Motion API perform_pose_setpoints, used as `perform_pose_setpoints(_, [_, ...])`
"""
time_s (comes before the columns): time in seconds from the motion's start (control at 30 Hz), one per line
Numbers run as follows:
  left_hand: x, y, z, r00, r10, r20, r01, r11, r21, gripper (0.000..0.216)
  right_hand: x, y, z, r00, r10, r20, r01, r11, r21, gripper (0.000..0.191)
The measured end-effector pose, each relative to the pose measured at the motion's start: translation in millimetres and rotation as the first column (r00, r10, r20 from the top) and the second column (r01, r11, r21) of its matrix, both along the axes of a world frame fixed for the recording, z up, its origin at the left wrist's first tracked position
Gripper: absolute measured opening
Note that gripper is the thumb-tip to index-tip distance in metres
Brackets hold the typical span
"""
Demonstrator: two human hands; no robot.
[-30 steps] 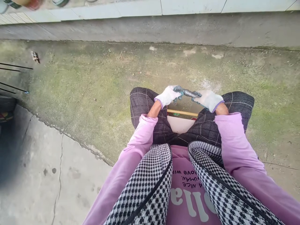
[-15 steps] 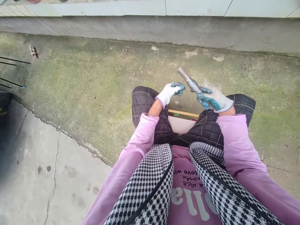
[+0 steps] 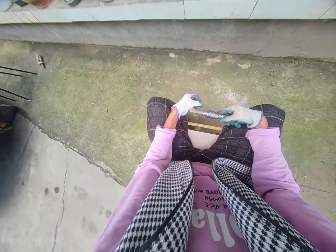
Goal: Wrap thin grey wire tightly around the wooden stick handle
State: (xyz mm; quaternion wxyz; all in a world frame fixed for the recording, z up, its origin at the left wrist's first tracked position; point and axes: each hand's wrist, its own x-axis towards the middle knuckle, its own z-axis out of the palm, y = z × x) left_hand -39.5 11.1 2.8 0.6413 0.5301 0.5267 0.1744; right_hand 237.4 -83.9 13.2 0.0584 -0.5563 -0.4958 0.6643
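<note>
My right hand [image 3: 243, 116], in a white work glove with blue-green coated fingers, is closed around a rod wound with silvery wire [image 3: 212, 114]. The rod lies almost level, its bare end pointing left between my knees. My left hand [image 3: 189, 102], gloved alike, hovers just above that bare end. Its fingers are pinched together, and whatever they may hold is too small to make out. Under the rod, between my thighs, are a yellow bar [image 3: 206, 126] and a white panel [image 3: 202, 139] with a green mark on it.
Mossy concrete ground [image 3: 118, 105] spreads around me, meeting a paler cracked slab [image 3: 86, 196] at lower left. A low tiled ledge [image 3: 157, 10] runs along the top, with several items at its left end. Thin black rods [image 3: 18, 70] jut in from the left edge.
The wire-wound rod has swung from tilted up and away to nearly level, its free end now lower and further left. My left hand has shifted slightly left and sits by that end.
</note>
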Motion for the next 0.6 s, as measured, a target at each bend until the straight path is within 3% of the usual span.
perform_pose_setpoints(0.13, [2,2,-0.2,1.0,-0.005,-0.011,0.004,0.999,-0.037,0.013,-12,0,2.9,0.981,0.11,0.157,-0.122,0.99,0.069,0.049])
perform_pose_setpoints(0.23, [1,1,-4.1,0.997,-0.045,-0.058,0.045,0.999,-0.011,0.012,-25,4,5.8,0.914,0.182,0.364,-0.235,0.966,0.109,0.044])
perform_pose_setpoints(0.37, [0,-6,-10.2,0.985,-0.107,-0.133,0.123,0.985,0.124,0.006,-34,16,2.2,0.812,0.111,0.574,-0.278,0.937,0.212,0.03])
perform_pose_setpoints(0.47, [6,-14,-12.1,0.986,-0.096,-0.135,0.115,0.983,0.141,0.01,-31,21,-3.3,0.836,-0.07,0.544,-0.13,0.938,0.321,0.014])
perform_pose_setpoints(0.53, [12,-17,-10.8,0.997,-0.055,-0.049,0.058,0.996,0.061,0.013,-28,19,-4.2,0.91,-0.193,0.368,0.066,0.941,0.331,0.015])
perform_pose_setpoints(0.6, [16,-17,-8.8,0.996,0.016,0.089,-0.014,1.0,-0.027,0.012,-26,14,-1.5,0.935,-0.335,0.113,0.299,0.92,0.253,0.028])
